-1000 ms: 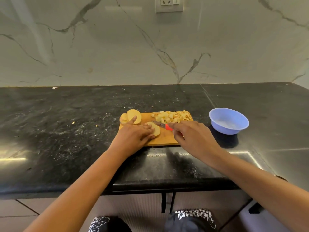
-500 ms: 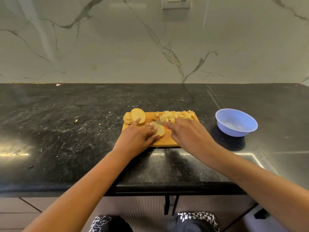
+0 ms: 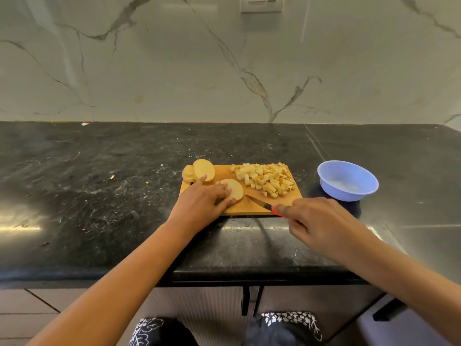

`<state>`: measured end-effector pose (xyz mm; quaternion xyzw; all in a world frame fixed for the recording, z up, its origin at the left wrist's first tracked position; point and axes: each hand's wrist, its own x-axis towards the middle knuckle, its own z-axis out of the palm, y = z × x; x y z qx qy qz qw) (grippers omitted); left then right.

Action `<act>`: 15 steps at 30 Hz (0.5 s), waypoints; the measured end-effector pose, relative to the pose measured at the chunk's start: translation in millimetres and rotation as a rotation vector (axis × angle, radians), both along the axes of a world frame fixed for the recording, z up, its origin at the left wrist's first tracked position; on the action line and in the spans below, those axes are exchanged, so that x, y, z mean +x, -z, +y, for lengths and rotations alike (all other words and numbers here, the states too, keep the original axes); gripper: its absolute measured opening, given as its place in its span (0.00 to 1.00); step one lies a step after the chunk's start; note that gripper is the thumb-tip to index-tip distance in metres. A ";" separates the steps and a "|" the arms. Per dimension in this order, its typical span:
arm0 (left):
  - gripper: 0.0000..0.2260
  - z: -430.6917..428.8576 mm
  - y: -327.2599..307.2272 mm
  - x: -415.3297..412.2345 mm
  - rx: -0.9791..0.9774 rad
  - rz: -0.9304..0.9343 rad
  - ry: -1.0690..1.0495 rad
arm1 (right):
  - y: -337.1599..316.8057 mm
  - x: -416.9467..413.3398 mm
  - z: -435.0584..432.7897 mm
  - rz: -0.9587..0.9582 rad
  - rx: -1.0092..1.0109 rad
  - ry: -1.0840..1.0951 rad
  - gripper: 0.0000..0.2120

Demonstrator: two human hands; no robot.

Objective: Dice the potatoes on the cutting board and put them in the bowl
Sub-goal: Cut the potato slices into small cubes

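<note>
The left grip (image 3: 199, 203) is lying palm-down on the cutting board (image 3: 252, 211), fingers fairly straight & pressing on a round potato slice (image 3: 235, 189) near the board's middle. It's pinning the slice flat, not curling round it. The right grip (image 3: 316, 221) is curling tight round the red handle of the knife (image 3: 258, 203) & hovering over the board's near-right corner. The blade is pointing away & to the left, w/ its tip just beside the slice's near-right edge. Can't tell if the tip is touching potato or wood.

Key relation: the slice is lying up & left of the right grip, right along the blade's line. So the next cut is prob. needing only a short push fwd & a lift of the blade over the slice. The slice is round, so no real long axis: strips first, then crosswise, is looking sensible. The left fingertips are covering the slice's left part, so the blade is wanting the exposed right side. That's the risk.

Two more slices (image 3: 203, 169) are leaning together at the board's far-left corner, one left finger touching them. The diced pile (image 3: 264, 179) is sitting on the far-right part. The blue bowl (image 3: 349, 193) is standing on the desk (image 3: 99, 183) near the board's right end, nearer the right grip, w/ no dice showing in it. Dicing is looking approx. half done; transfer not yet begun.
</note>
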<state>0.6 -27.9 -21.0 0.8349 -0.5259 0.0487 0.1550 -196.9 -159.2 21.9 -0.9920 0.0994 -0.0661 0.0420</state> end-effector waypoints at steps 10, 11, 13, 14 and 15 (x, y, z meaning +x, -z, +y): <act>0.19 8.3 -4.6 -4.2 0.029 0.048 -0.080 | -2.6 34.9 -6.3 -0.220 0.053 0.044 0.18; 0.20 8.2 -4.7 -3.9 0.037 0.052 -0.084 | -0.7 43.7 -4.8 -0.215 0.069 0.034 0.18; 0.20 7.0 -4.5 -3.7 0.053 0.046 -0.084 | 2.5 57.0 -3.1 -0.223 0.079 0.022 0.18; 0.20 6.0 -4.5 -3.8 0.059 0.042 -0.082 | 3.8 61.4 -2.9 -0.229 0.074 0.024 0.19; 0.20 5.4 -4.5 -3.9 0.061 0.038 -0.081 | 4.1 64.8 -2.8 -0.226 0.069 0.031 0.19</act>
